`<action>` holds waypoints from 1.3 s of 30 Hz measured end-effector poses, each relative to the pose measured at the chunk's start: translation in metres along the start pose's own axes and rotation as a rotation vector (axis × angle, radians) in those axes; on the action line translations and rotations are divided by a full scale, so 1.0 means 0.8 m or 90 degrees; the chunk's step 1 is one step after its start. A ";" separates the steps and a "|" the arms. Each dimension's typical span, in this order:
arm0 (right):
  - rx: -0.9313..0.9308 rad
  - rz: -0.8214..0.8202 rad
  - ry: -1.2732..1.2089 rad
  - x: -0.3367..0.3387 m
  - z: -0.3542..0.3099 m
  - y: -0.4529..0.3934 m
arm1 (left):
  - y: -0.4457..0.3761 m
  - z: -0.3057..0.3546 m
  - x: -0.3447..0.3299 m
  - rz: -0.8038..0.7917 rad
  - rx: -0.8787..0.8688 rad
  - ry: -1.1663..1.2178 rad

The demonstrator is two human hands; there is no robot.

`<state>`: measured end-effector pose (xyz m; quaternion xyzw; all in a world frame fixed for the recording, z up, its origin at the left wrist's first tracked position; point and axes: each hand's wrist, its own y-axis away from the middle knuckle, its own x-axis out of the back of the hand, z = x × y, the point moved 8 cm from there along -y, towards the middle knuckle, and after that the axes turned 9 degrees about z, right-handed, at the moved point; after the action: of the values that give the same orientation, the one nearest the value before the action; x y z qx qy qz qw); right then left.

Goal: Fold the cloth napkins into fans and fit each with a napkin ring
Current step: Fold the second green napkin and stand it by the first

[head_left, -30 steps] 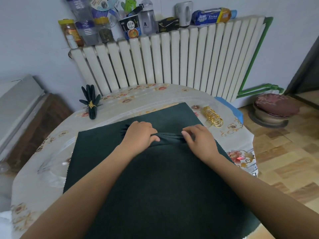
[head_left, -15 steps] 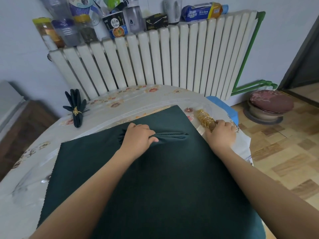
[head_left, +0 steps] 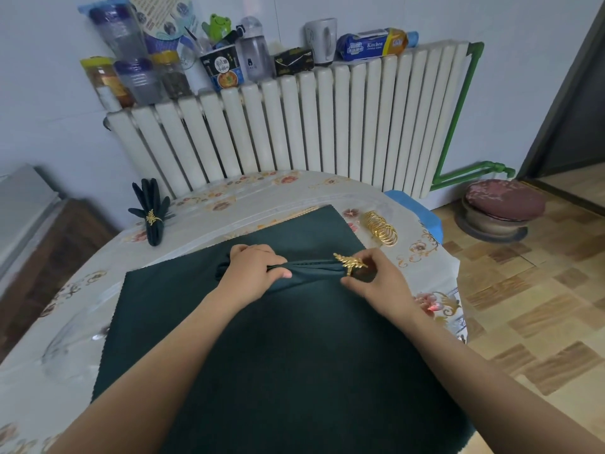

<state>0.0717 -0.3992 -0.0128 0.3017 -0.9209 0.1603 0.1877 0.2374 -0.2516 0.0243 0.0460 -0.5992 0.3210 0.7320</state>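
A dark green pleated napkin [head_left: 311, 269] lies gathered into a narrow bundle on top of a flat stack of dark green napkins [head_left: 278, 348]. My left hand [head_left: 253, 273] grips the bundle's left part. My right hand [head_left: 373, 283] pinches a gold leaf napkin ring [head_left: 350, 263] at the bundle's right end; the tip of the bundle sits at the ring. More gold rings [head_left: 381, 228] lie in a row right of the stack. A finished fan napkin with a gold ring [head_left: 151, 215] stands at the table's far left.
The table [head_left: 262, 191] has a floral plastic cover. A white radiator [head_left: 294, 126] behind it carries jars, bottles, a cup and boxes. A round stool [head_left: 501, 208] stands on the wooden floor at the right. A blue item [head_left: 415, 208] sticks out at the table's right edge.
My right hand left the bundle, reached to the row of gold rings, and has come back holding one ring at the bundle's right end. My left hand kept its grip.
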 end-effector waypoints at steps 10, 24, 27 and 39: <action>0.229 -0.174 0.285 -0.060 -0.075 0.065 | 0.054 0.053 0.019 -0.071 -0.164 -0.024; 0.271 -0.192 0.406 -0.111 -0.090 0.138 | 0.125 0.023 0.033 -0.062 -0.140 -0.066; 0.246 -0.165 0.370 -0.108 -0.092 0.143 | 0.149 -0.002 0.048 0.032 0.049 -0.070; -0.011 -0.266 0.132 -0.124 -0.085 0.126 | 0.219 -0.021 0.003 -0.024 0.514 0.429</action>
<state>0.1007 -0.2451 -0.0150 0.4657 -0.8156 0.1404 0.3132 0.1600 -0.1046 -0.0336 0.2294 -0.1586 0.5099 0.8138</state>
